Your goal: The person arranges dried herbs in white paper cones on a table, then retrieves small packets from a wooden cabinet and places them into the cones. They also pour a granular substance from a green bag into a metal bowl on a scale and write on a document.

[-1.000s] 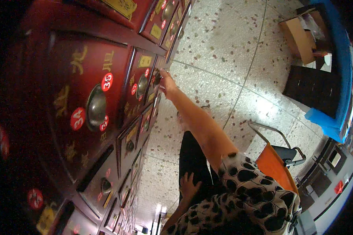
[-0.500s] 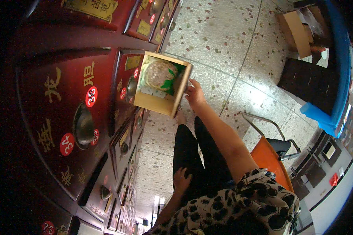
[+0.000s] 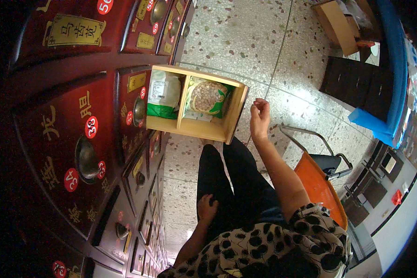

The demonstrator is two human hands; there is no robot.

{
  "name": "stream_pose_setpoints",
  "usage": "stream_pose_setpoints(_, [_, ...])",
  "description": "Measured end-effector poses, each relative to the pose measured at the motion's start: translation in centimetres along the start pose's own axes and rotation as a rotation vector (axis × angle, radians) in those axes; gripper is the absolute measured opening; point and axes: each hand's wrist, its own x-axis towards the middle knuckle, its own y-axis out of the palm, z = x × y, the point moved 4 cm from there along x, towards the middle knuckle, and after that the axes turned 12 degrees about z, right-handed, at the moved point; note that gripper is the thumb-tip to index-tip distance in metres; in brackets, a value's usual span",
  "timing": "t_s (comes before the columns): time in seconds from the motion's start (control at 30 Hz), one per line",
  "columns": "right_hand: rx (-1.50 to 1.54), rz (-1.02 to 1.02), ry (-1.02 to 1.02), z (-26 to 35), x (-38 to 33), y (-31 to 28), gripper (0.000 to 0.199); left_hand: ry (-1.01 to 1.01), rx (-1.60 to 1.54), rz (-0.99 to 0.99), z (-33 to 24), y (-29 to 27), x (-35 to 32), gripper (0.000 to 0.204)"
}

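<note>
A wooden drawer (image 3: 190,128) is pulled far out of the dark red cabinet. A divider splits it into two compartments. Nearest the cabinet lies a white and green bag (image 3: 164,95) with a label. The outer compartment holds a clear and green bag (image 3: 207,97) of small pale round pieces. My right hand (image 3: 260,118) is off to the right of the drawer's front, touching nothing, with its fingers loosely bent and empty. My left hand (image 3: 207,208) hangs by my left thigh, its fingers slightly curled and apart, holding nothing visible.
The cabinet (image 3: 78,62) with several round-handled drawers fills the left. An orange chair (image 3: 317,185) with metal arms stands to my right. Farther right are an opened cardboard box (image 3: 336,28), a dark drawer unit (image 3: 352,83) and a blue-covered counter (image 3: 398,88).
The drawer has come farther out, showing its divider and the second bag. My right hand has come away from its front, to the right. The view has shifted slightly.
</note>
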Motion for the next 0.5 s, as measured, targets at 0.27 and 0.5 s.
stream_pose_setpoints(0.27, [-0.697,0.461,-0.513,4.3,3.4,15.1,0.035,0.053,-0.105,-0.064,0.0,0.3,-0.1,0.037])
stream_pose_setpoints(0.5, [-1.174,0.641,-0.427,2.5,5.7,16.9,0.020,0.022,-0.133,-0.139,-1.3,2.5,-0.3,0.036])
